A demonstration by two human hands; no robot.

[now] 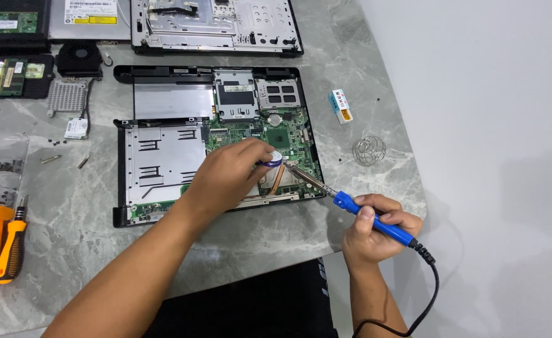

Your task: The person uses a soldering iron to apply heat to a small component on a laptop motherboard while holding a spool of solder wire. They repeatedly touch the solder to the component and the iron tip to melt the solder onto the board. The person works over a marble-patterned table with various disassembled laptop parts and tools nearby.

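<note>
Two hands at board (288, 141) | left hand (229, 172) pinches small round tin (275, 159) over it | right hand (376, 228) fisted round blue iron (376, 222), tip (288, 166) at tin | risk: tin tilts, tip slides onto board parts, likely scorching them.

Grey marble-patterned table (76, 213), pale plain floor (495, 125) beside it, even light

Both hands are closed, left hand (229, 172) ahead of right hand (376, 228).
</note>
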